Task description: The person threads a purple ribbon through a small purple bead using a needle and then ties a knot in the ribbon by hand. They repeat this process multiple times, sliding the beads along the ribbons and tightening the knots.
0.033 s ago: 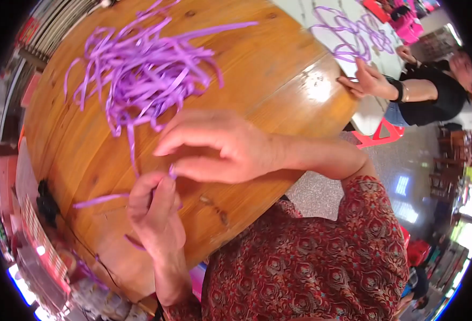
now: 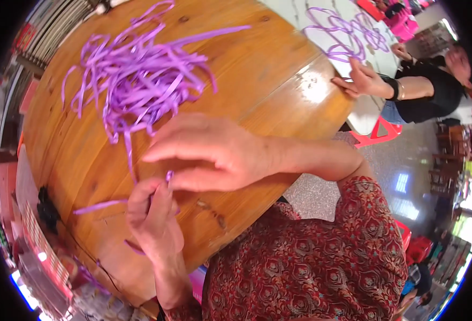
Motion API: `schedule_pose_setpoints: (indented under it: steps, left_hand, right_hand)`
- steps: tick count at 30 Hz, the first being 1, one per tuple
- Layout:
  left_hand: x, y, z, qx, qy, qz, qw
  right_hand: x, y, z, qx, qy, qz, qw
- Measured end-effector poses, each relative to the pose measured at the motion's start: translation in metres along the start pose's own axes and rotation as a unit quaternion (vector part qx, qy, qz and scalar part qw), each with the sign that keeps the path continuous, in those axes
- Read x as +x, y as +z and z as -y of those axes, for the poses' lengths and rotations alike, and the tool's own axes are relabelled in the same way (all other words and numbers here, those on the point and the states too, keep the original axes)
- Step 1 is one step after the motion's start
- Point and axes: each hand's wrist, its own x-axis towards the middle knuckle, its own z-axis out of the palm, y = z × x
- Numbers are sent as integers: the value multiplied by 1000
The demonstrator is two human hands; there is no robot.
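My left hand (image 2: 153, 219) is closed in a pinch on a purple ribbon (image 2: 101, 206). One end sticks out to the left over the wood, a small loop or fold shows above the fingertips, and another piece curls out below the palm. Just above it, my right hand (image 2: 214, 152) reaches in from the right with thumb and fingers apart. Its thumb tip is beside the small fold of ribbon; whether they touch I cannot tell. Beyond both hands lies a tangled heap of purple ribbon (image 2: 145, 80), one strand trailing down toward my left hand.
The round wooden table (image 2: 246, 107) meets a white table (image 2: 295, 16) at the far right, where more purple ribbon (image 2: 335, 32) lies. A co-worker's hand (image 2: 367, 80) rests near that edge. A red stool (image 2: 378, 134) stands below. A dark cable (image 2: 94, 254) runs along the left.
The thumb and fingers of my right hand have spread a little wider. My left hand keeps its pinch on the ribbon, and the whole view has shifted slightly.
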Motion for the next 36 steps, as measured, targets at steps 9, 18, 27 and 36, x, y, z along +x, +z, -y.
schedule_pose_setpoints:
  steps: [9, 18, 27, 36]
  left_hand:
    - [4, -5, 1, 53, 1, 17, 998]
    - [8, -11, 1, 168, 65, -15, 984]
    - [3, -9, -13, 298, 122, -73, 944]
    - [4, -7, -10, 315, 112, -66, 940]
  right_hand:
    - [-9, 1, 3, -196, -125, 42, 972]
    - [-9, -2, -2, -231, -137, 48, 962]
    - [-7, -7, -4, -221, -117, 56, 967]
    - [-7, -4, 2, -226, -89, 49, 969]
